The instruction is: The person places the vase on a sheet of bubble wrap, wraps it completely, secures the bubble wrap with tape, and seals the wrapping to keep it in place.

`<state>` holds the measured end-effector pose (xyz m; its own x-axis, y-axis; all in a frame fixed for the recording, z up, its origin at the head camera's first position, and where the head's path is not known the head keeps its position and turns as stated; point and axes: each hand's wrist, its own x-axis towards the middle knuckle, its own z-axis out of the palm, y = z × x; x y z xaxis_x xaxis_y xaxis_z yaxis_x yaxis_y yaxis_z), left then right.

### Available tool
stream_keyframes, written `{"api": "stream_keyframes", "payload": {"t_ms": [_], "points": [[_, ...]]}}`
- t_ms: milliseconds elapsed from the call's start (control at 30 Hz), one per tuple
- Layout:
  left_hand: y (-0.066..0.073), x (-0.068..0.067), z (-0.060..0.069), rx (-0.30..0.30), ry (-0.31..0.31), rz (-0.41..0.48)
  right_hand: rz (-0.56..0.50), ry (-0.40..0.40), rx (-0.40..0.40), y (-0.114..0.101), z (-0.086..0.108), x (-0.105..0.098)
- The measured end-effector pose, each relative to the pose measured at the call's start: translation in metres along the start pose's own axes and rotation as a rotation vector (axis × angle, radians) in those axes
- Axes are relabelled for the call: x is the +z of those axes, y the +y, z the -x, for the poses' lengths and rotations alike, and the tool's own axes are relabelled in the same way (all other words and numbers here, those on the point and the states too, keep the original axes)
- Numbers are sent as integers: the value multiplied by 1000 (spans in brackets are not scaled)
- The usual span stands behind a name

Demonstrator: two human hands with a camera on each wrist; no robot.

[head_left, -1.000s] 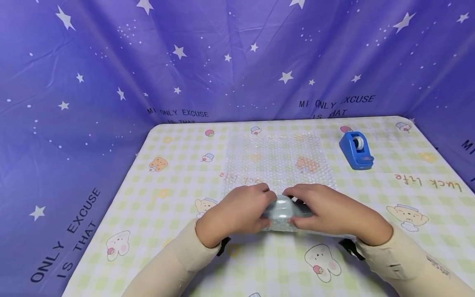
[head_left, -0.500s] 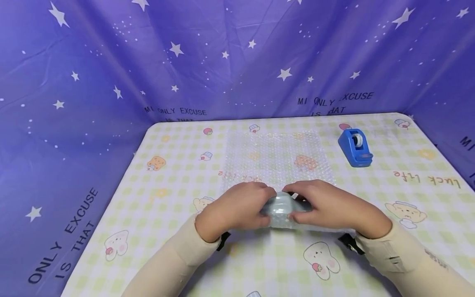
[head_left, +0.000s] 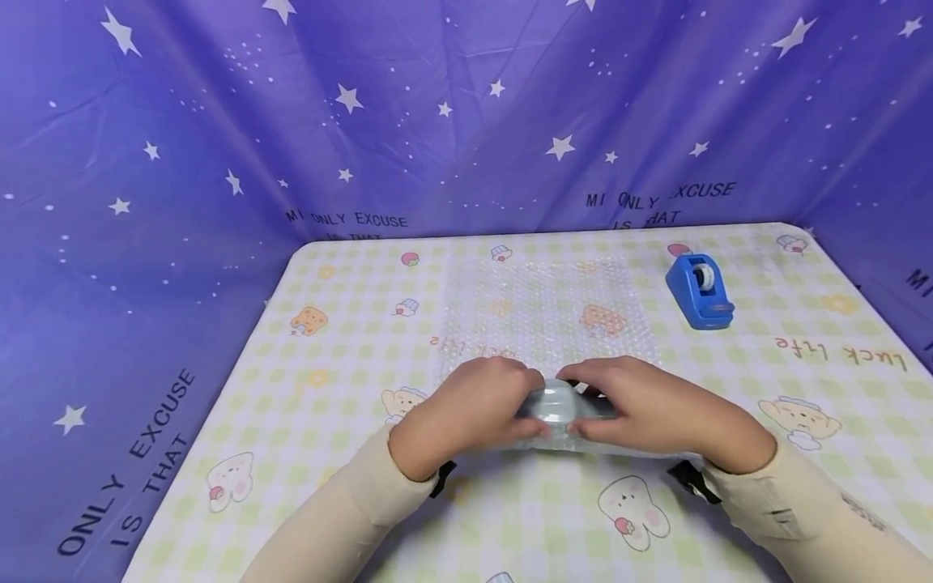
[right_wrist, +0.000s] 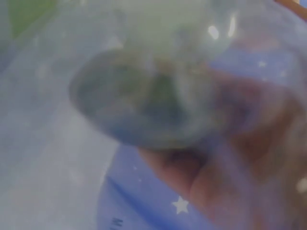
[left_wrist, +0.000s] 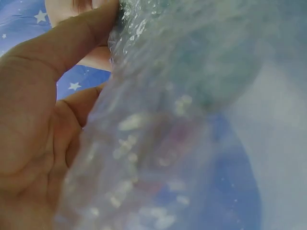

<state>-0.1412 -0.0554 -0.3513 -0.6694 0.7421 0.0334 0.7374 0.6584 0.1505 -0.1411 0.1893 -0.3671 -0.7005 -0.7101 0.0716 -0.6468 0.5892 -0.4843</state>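
A glossy grey-green object [head_left: 557, 402], rounded on top, lies at the near edge of a sheet of clear bubble wrap [head_left: 539, 304]. From its left side the left hand [head_left: 477, 405] grips it, fingers over the top and thumb at the near side. My right hand [head_left: 641, 405] grips its right side in the same way, a dark part showing between thumb and fingers. The wrap's near edge passes under both hands. In the left wrist view bubble wrap [left_wrist: 129, 143] hides much of the object; in the right wrist view the object's rounded end [right_wrist: 139, 105] shows blurred through plastic.
A blue tape dispenser [head_left: 700, 293] with a white roll stands at the table's back right, right of the bubble wrap. The table [head_left: 328, 437] has a checked, printed cover. A purple star-patterned curtain [head_left: 408, 138] hangs behind and beside it.
The left thumb has shifted slightly right along the near side of the object. Both hands otherwise keep their grip in nearly the same place; the view moved a little.
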Motion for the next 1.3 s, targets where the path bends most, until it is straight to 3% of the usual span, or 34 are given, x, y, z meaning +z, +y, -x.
{"api": "stream_keyframes", "payload": {"t_ms": [400,833,1000,1133,1300], "points": [[-1,1,1,1,10,3,72,2,-6,2,3,2],[-4,-1,0,37,24,13,128,-38,47,-4,5,-3],[-6,0,0,37,27,40,194,-12,77,-12,11,-12],[-7,1,-1,32,20,59,262,80,29,-21,17,-19],[-8,0,-1,28,13,58,307,183,-120,-33,19,-22]]}}
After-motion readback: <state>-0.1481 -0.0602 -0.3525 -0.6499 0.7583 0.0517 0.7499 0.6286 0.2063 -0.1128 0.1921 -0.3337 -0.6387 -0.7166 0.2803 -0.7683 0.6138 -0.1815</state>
